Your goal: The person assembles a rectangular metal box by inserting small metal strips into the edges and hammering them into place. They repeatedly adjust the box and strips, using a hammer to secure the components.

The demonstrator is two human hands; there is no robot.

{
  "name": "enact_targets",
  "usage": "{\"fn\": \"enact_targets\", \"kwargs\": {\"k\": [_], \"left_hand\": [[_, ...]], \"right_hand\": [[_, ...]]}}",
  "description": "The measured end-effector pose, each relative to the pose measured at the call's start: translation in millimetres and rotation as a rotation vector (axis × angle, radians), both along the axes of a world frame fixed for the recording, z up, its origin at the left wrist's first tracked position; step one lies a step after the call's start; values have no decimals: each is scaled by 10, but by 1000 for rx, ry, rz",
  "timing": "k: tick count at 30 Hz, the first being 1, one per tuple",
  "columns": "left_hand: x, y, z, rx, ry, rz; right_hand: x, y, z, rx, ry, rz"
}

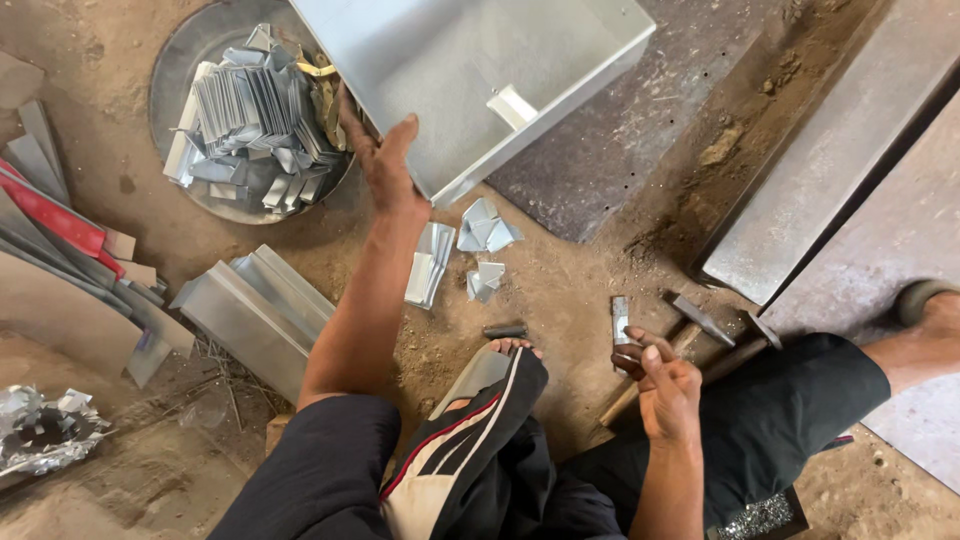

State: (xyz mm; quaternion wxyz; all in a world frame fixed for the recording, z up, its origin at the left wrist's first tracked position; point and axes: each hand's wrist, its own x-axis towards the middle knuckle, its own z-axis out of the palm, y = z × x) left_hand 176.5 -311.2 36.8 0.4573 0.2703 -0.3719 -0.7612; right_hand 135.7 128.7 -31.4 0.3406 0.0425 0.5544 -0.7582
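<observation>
Head view: dirt floor point(560, 300), metal scraps point(485, 235).

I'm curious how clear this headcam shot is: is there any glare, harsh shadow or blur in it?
Head view: soft, even daylight, with no hard shadows on the dirt floor; the sheet-metal box gripped by the left hand shows a pale sheen, not blown out; the right hand pinching a small metal strip is sharp; the straight edges bow slightly toward the frame's borders.

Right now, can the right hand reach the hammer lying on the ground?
Probably yes: the right hand holds a small metal strip, but the hammer lies just beside it with nothing between.
</observation>
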Motion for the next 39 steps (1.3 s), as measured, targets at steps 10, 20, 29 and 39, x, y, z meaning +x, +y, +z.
{"fn": "enact_targets", "kwargs": {"k": [10,20,29,39], "left_hand": [[-116,-134,-192,25,126,150],[-737,-1401,-214,-159,38,315],[-1076,-1466,-458,-274,-1019,118],[-1133,-1294,-536,-415,-1022,259]], "right_hand": [[133,162,-210,135,22,98],[313,215,-188,305,-54,144],[248,93,-206,490,-94,239],[275,135,-218,474,-70,265]]}}
